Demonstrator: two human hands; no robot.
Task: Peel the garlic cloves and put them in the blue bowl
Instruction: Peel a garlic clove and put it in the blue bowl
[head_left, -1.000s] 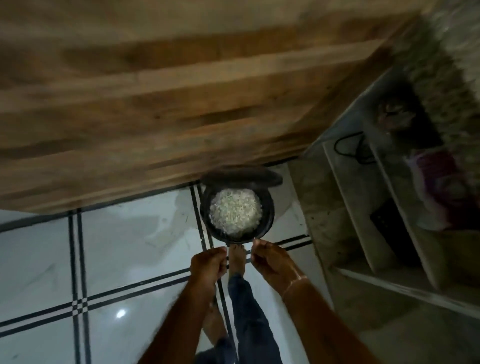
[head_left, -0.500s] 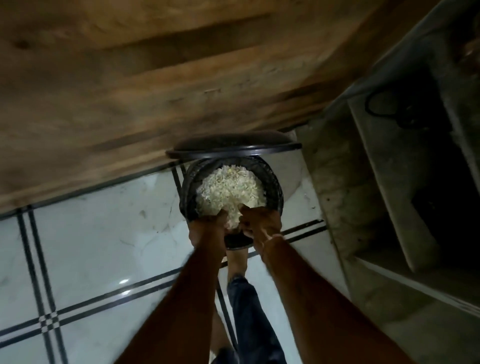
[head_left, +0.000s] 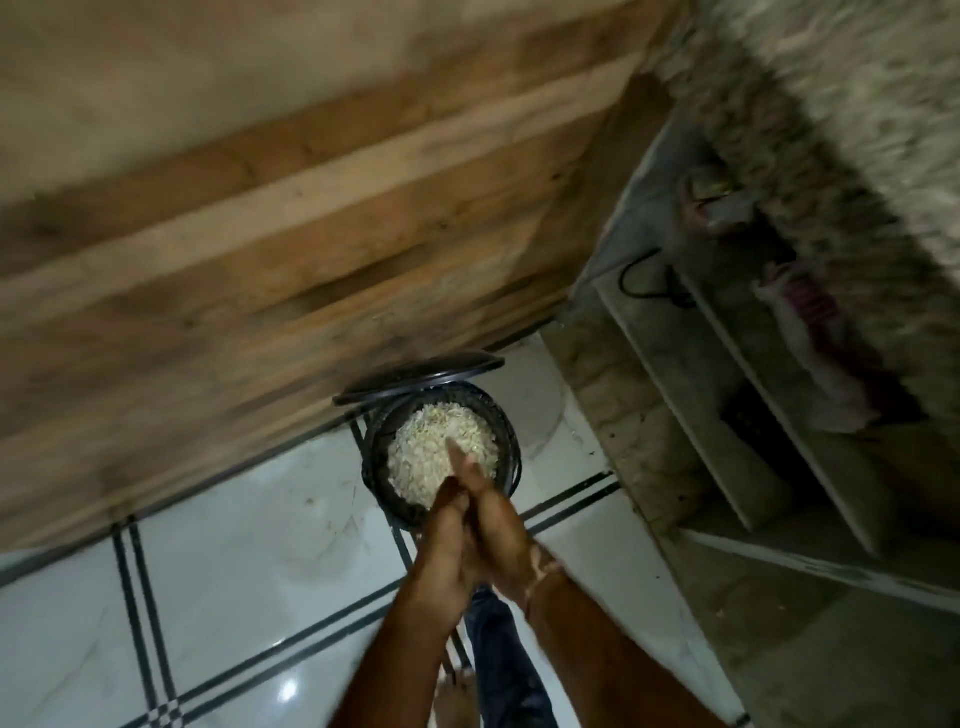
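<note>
Two hands pressed palm to palm, left hand (head_left: 445, 540) against right hand (head_left: 501, 525), fingers straight, over a dark bin (head_left: 379, 467) of pale peelings (head_left: 421, 457), lid (head_left: 415, 376) at twelve o'clock, tiled floor (head_left: 234, 545).

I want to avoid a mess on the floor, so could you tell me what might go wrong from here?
The left hand and right hand are pressed together over the near rim of the black bin, so peels could fall onto the white tiles. The pale peels are heaped high and might spill.
</note>
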